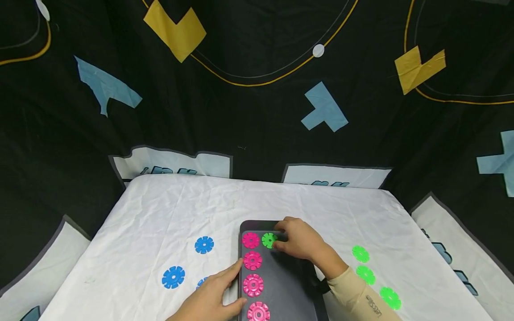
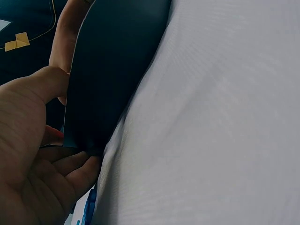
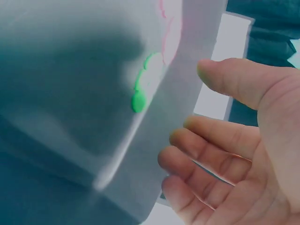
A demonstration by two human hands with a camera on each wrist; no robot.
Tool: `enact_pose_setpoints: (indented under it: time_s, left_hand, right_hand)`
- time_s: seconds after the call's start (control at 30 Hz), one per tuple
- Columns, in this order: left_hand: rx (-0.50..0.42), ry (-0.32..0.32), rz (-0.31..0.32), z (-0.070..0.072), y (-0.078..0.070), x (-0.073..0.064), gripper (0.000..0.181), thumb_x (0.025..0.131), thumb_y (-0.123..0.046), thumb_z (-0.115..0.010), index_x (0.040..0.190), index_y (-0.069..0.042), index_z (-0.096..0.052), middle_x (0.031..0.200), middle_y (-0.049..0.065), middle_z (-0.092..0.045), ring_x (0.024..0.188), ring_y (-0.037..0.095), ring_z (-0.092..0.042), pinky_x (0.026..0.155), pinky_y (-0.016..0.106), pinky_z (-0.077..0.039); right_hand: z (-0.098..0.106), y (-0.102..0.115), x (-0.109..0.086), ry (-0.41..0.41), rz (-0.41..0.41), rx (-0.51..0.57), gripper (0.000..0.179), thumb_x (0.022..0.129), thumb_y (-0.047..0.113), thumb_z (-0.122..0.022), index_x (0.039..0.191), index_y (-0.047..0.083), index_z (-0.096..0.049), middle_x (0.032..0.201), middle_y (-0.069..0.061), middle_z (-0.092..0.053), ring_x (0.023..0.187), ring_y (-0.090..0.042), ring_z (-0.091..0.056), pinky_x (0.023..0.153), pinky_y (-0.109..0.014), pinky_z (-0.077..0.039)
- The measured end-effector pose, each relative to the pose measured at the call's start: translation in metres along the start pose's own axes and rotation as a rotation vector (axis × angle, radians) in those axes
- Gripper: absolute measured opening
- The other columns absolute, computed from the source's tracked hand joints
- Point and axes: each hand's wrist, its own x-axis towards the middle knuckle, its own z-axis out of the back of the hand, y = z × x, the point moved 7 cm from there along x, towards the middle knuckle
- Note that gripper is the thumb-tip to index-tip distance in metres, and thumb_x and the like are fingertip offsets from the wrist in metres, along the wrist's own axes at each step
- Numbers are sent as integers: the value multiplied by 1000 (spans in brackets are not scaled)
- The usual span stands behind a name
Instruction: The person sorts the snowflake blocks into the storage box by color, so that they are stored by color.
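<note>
A dark rectangular baking tray [image 1: 287, 276] lies lengthwise on the white cloth. Along its left side runs a column of several pink notched discs [image 1: 253, 285]. Beside the farthest pink one is a green notched disc [image 1: 268, 240]. My left hand [image 1: 214, 292] holds the tray's left edge, the thumb at the rim; in the left wrist view its fingers bend against the outer wall [image 2: 108, 79]. At the tray's far end is my right hand [image 1: 299, 238], thumb and fingers spread close beside the green disc. In the right wrist view nothing sits between those fingers.
Left of the tray are blue notched discs [image 1: 173, 277], one partly hidden by my left hand. To the right, three green discs [image 1: 361, 254] lie by the right sleeve [image 1: 357, 294]. A black curtain [image 1: 257, 129] with taped cords rises behind the cloth-covered table [image 1: 192, 200].
</note>
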Motion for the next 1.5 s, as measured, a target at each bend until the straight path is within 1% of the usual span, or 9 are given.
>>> enact_pose_setpoints:
  time_s: [0.13,0.27,0.43,0.57,0.73,0.93,1.13,1.27,1.5]
  left_hand:
    - [2,-3,-8,0,-1,0,84,89,-43,-68,153,-4,-29,150,9,-42,133,26,-44,103,42,-42]
    - [10,-13,-25,0,-2,-1,84,89,-41,-68,153,-3,-29,150,9,-42,133,26,-44,104,42,-42]
    - [18,-24,-33,0,-3,-1,83,89,-40,-68,152,-2,-30,149,10,-43,132,27,-45,103,43,-42]
    - [22,-32,-40,0,-3,-1,82,89,-40,-69,152,-2,-30,149,10,-43,132,27,-45,103,43,-42]
    - [36,-44,-49,0,-3,-2,82,89,-39,-69,151,-2,-32,148,11,-44,131,27,-46,103,42,-43]
    - [33,-49,-63,0,-3,-1,81,89,-38,-69,151,-1,-32,148,11,-44,131,27,-46,103,42,-43]
    - [15,-43,-70,-1,-4,-1,81,89,-38,-69,151,-1,-31,148,11,-43,132,27,-45,103,41,-42]
    - [20,-43,-75,-1,-5,-1,81,90,-38,-68,151,0,-31,149,11,-43,132,27,-45,103,41,-42]
    - [22,-39,-65,-1,-5,-2,81,90,-39,-69,151,0,-32,149,12,-43,132,28,-45,103,41,-42]
  right_hand:
    - [6,-5,-7,3,7,35,37,79,26,-77,108,4,-71,97,-4,-67,87,-20,-63,76,-38,-53]
    - [11,-10,-15,5,2,49,37,80,26,-78,110,5,-71,97,-4,-66,88,-21,-63,76,-39,-52]
    - [20,-17,-25,-16,-20,46,38,80,28,-78,112,8,-70,95,-1,-65,80,-13,-57,71,-35,-49]
    - [28,-25,-33,-41,-49,16,38,80,28,-79,112,9,-70,97,0,-65,76,-9,-53,67,-31,-48]
    - [36,-36,-45,-56,-92,37,37,80,27,-79,112,11,-70,99,0,-65,77,-12,-56,65,-29,-48]
    - [43,-50,-61,-73,-144,50,37,79,25,-79,112,9,-70,96,2,-64,77,-15,-57,65,-29,-47]
    - [47,-63,-77,-94,-170,47,33,79,22,-80,109,11,-70,93,6,-62,77,-14,-56,65,-29,-47]
    - [49,-72,-88,-110,-195,52,32,79,21,-80,109,12,-70,92,8,-62,77,-12,-55,66,-29,-47]
    - [55,-92,-109,-133,-230,71,32,80,18,-79,110,11,-70,101,6,-64,79,-12,-55,65,-29,-47]
